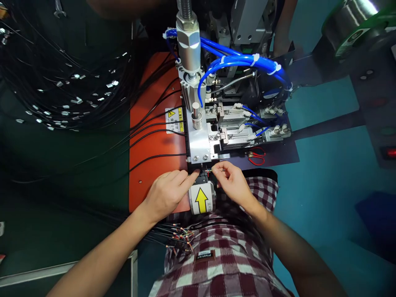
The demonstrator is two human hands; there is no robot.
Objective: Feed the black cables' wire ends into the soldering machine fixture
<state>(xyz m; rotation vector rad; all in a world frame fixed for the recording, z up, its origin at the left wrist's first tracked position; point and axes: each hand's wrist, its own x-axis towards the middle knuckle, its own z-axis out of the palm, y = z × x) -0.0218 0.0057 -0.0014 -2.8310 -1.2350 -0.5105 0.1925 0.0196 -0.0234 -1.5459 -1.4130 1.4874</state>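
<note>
we have both hands at the front edge of the silver press (198, 144). the fingers of our right hand (232, 183) are closed in a pinch on thin coloured wires (208, 170), which lie between our two hands, just above the small black block (203, 180). our left hand (167, 193) reaches in from the other side with its index finger stretched to the block; its thumb is hidden, so we cannot tell whether those fingers grip anything. below the block sits a white label with a yellow arrow (201, 201).

beside our left hand is an orange plate (151, 165), crossed by black cables (148, 159) that run from the press over to the dark green counter (40, 243). near our left forearm lies a bundle of cables with stripped ends (181, 235). red-handled cutters (256, 156) lie to the right of the press, and blue tubes (244, 61) arch above it.
</note>
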